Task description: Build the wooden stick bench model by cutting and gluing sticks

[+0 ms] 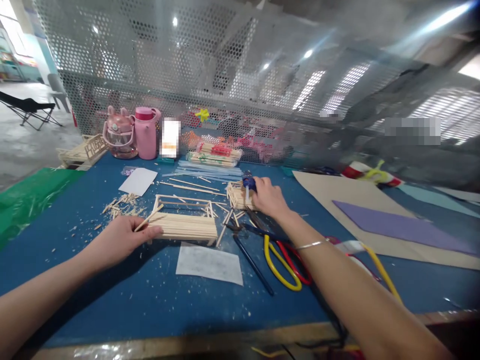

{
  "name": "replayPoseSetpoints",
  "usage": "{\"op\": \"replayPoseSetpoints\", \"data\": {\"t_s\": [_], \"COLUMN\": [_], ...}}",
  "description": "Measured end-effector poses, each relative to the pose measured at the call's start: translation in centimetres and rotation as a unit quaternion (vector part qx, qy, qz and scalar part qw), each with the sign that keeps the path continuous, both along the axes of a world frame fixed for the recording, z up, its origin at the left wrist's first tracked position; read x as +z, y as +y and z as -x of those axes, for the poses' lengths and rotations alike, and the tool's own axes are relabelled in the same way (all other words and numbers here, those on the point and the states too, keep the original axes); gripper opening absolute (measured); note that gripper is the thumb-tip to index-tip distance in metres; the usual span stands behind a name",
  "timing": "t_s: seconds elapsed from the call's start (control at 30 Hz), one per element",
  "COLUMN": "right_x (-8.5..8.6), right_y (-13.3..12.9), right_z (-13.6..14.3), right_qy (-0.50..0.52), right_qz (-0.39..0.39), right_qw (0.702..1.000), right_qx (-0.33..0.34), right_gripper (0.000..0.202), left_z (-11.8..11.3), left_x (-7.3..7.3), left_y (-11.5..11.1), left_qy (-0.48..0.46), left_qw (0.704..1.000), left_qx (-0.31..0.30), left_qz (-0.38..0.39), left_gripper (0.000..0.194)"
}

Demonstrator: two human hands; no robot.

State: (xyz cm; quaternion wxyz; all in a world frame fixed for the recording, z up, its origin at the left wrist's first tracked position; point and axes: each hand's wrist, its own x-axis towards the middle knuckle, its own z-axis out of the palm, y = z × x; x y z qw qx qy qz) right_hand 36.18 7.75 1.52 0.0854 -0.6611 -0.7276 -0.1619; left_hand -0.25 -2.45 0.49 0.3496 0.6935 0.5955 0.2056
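Note:
My left hand [122, 235] is closed on the left end of a small bench-like model of wooden sticks [187, 226], thumb on its slatted top. A loose wooden stick [150, 217] slants up from the same fingers. The model has a thin raised frame along its back. To the right, my right hand [269, 196] is wrapped round a blue glue gun [248, 182], mostly hidden by the fingers. Beneath it lies a smaller bundle of sticks [235, 196]. Pliers with dark blue handles [253, 265] and scissors with yellow and red handles [270, 262] lie near my right forearm.
White paper [210, 264] lies before the model, with another sheet [138, 181] behind. Stick scraps [122, 204] are scattered left. A pink bottle [146, 132], pink jug [119, 135] and packaged sticks [213, 154] stand by the perforated screen [150, 60]. Purple sheet [390, 225] at right.

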Motion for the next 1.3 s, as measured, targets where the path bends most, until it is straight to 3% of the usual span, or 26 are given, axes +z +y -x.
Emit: {"op": "replayPoseSetpoints", "data": {"t_s": [0.1, 0.2, 0.27, 0.33, 0.4, 0.5, 0.57, 0.63, 0.8, 1.03, 1.1, 1.17, 1.23, 1.3], "right_x": [-0.4, -0.1, 0.5, 1.5, 2.6, 4.0, 4.2, 4.0, 2.8, 2.7, 2.6, 2.3, 1.8, 1.2], "right_y": [0.4, 0.3, -0.4, -1.8, -3.9, -7.3, -9.0, -9.9, -10.0, -10.5, -10.3, -9.9, -9.3, -8.7], "right_z": [-0.6, -1.3, -1.1, 0.0, 2.2, 6.4, 8.6, 9.9, 10.1, 10.3, 10.2, 10.1, 9.9, 9.8], "right_qy": [0.066, 0.132, 0.163, 0.181, 0.21, 0.182, 0.125, 0.114, 0.186, 0.303, 0.346, 0.379, 0.401, 0.414], "right_qz": [0.051, 0.068, 0.017, -0.084, -0.143, -0.087, -0.081, -0.099, -0.141, -0.085, -0.06, -0.049, -0.04, -0.031], "right_qw": [0.996, 0.989, 0.986, 0.98, 0.965, 0.942, 0.917, 0.9, 0.895, 0.874, 0.878, 0.881, 0.88, 0.877], "right_qx": [0.011, 0.023, 0.014, 0.015, 0.068, 0.268, 0.371, 0.409, 0.381, 0.369, 0.325, 0.278, 0.252, 0.243], "right_gripper": [0.047, 0.051, 0.05, 0.044, 0.033, 0.028, 0.027, 0.019, 0.012, 0.014, 0.015, 0.014, 0.013, 0.012], "left_z": [0.5, 1.2, 1.4, 1.3, 0.6, -1.0, -2.2, -3.1, -4.2, -4.9, -4.1, -2.7, -0.8, 0.8], "left_x": [-0.1, 0.3, 0.9, 1.6, 2.2, 3.2, 3.7, 4.1, 4.1, 4.1, 4.3, 4.3, 3.8, 2.9], "left_y": [0.1, -0.5, -1.1, -1.5, -1.6, -1.3, -0.9, -0.6, -0.3, 0.1, 0.4, 1.0, 1.9, 2.8], "left_qy": [0.043, 0.12, 0.167, 0.195, 0.205, 0.224, 0.234, 0.235, 0.212, 0.132, 0.1, 0.06, 0.003, -0.075], "left_qw": [0.998, 0.983, 0.964, 0.939, 0.909, 0.87, 0.852, 0.84, 0.852, 0.883, 0.881, 0.885, 0.898, 0.919], "left_qx": [-0.006, 0.062, 0.089, 0.081, 0.046, -0.034, -0.088, -0.127, -0.17, -0.198, -0.152, -0.039, 0.103, 0.176], "left_qz": [-0.045, -0.127, -0.186, -0.272, -0.361, -0.437, -0.459, -0.473, -0.447, -0.405, -0.437, -0.46, -0.427, -0.344], "left_gripper": [0.041, 0.036, 0.032, 0.028, 0.027, 0.026, 0.026, 0.024, 0.026, 0.029, 0.027, 0.028, 0.03, 0.031]}}
